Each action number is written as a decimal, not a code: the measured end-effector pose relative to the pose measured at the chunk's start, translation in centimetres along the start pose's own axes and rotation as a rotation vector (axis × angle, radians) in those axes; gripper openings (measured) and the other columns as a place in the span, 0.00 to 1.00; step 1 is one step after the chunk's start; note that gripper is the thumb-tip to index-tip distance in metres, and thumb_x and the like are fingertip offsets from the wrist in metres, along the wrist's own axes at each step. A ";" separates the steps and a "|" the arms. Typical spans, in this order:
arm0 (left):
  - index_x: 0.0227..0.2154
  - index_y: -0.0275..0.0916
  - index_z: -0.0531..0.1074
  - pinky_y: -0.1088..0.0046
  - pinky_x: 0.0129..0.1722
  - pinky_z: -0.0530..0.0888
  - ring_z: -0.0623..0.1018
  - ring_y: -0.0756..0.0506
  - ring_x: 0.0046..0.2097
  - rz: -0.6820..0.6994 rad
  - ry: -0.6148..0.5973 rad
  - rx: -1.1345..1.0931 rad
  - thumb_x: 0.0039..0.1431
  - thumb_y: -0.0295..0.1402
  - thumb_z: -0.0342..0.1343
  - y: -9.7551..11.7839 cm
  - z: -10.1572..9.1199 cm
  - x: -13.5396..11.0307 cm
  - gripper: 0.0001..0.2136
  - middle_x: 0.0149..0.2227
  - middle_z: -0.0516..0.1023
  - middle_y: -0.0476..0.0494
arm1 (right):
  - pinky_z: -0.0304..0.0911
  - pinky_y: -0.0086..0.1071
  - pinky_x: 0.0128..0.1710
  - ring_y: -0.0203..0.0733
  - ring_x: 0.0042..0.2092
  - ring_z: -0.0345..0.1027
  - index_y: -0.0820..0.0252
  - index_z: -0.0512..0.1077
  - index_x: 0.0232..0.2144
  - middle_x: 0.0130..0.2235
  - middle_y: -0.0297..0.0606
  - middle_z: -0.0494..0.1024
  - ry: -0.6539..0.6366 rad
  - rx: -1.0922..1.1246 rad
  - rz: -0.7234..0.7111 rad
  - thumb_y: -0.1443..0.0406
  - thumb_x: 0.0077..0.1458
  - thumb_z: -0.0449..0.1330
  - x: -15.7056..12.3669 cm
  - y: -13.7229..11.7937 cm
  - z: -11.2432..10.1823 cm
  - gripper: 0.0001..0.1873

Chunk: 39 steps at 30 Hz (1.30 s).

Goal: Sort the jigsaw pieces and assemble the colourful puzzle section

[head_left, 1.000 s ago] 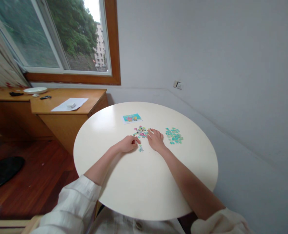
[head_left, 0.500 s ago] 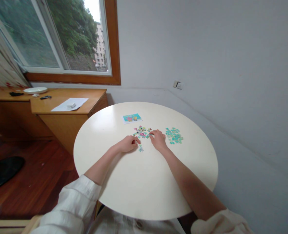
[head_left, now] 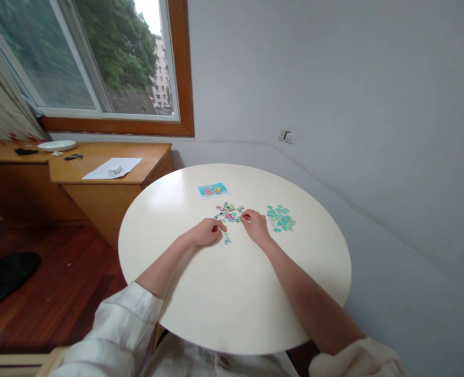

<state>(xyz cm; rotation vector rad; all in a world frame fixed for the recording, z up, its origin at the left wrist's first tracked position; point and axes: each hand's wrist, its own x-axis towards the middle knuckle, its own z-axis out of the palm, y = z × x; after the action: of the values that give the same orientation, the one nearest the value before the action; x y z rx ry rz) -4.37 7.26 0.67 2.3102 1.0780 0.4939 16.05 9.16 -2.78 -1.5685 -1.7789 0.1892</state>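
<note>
On a round cream table (head_left: 232, 303) lie a heap of multicoloured jigsaw pieces (head_left: 227, 212), a heap of teal pieces (head_left: 280, 218) to the right and a small picture card (head_left: 213, 190) further back. My left hand (head_left: 206, 231) rests on the table as a loose fist, just left of a small joined bit of puzzle (head_left: 227, 239). My right hand (head_left: 255, 226) sits between the two heaps with its fingertips pinched together at the edge of the multicoloured heap. What the pinch holds is too small to make out.
A wooden desk (head_left: 98, 180) stands at the left under the window, carrying a sheet of paper (head_left: 112, 168), a white plate (head_left: 56, 145) and small dark items. Grey walls close in behind and to the right of the table. Dark wood floor lies at the left.
My right hand has drawn its fingers in from lying spread on the pieces to a pinch at the heap's edge. The left hand has stayed put.
</note>
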 end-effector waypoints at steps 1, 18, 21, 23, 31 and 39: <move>0.34 0.34 0.74 0.78 0.24 0.59 0.60 0.53 0.21 -0.001 0.000 0.002 0.44 0.26 0.45 0.0 0.0 0.0 0.15 0.17 0.60 0.53 | 0.56 0.31 0.34 0.35 0.29 0.63 0.57 0.70 0.28 0.26 0.31 0.72 0.004 0.056 0.004 0.69 0.45 0.54 0.0 0.1 0.1 0.06; 0.34 0.34 0.73 0.79 0.24 0.59 0.60 0.54 0.22 -0.012 -0.011 -0.006 0.44 0.25 0.45 0.0 0.0 0.0 0.15 0.18 0.60 0.53 | 0.59 0.29 0.22 0.36 0.21 0.66 0.61 0.68 0.23 0.18 0.33 0.71 0.030 0.830 0.361 0.58 0.34 0.61 0.8 -0.1 -0.5 0.14; 0.34 0.34 0.73 0.79 0.24 0.59 0.60 0.53 0.22 -0.017 -0.012 -0.006 0.44 0.25 0.45 0.1 -0.1 0.0 0.15 0.18 0.60 0.53 | 0.58 0.28 0.21 0.37 0.22 0.67 0.62 0.68 0.23 0.17 0.34 0.71 0.036 0.846 0.384 0.59 0.34 0.62 0.7 -0.3 -0.6 0.13; 0.34 0.34 0.73 0.79 0.24 0.59 0.60 0.53 0.22 -0.015 -0.013 -0.005 0.44 0.25 0.45 0.2 -0.1 0.0 0.16 0.18 0.60 0.53 | 0.58 0.28 0.21 0.37 0.23 0.68 0.62 0.68 0.22 0.17 0.34 0.72 0.035 0.851 0.395 0.59 0.34 0.62 0.7 -0.4 -0.7 0.13; 0.35 0.34 0.73 0.78 0.25 0.59 0.60 0.53 0.22 -0.017 -0.008 0.006 0.44 0.25 0.44 0.1 -0.1 -0.1 0.16 0.18 0.60 0.53 | 0.57 0.27 0.21 0.36 0.23 0.68 0.62 0.67 0.21 0.17 0.34 0.72 0.036 0.847 0.425 0.61 0.36 0.62 0.7 -0.8 -1.1 0.11; 0.34 0.34 0.73 0.78 0.24 0.59 0.60 0.53 0.22 -0.016 -0.012 0.008 0.45 0.25 0.44 0.3 -0.2 -0.1 0.16 0.18 0.60 0.53 | 0.59 0.27 0.23 0.35 0.22 0.67 0.61 0.67 0.21 0.17 0.33 0.72 -0.003 0.847 0.423 0.62 0.36 0.62 0.7 -1.0 -1.4 0.10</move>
<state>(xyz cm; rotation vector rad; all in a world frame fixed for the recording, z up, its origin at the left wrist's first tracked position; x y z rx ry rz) -4.39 7.10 1.02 2.3071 1.0937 0.4702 16.10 9.02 -0.92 -1.2565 -1.0901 1.0007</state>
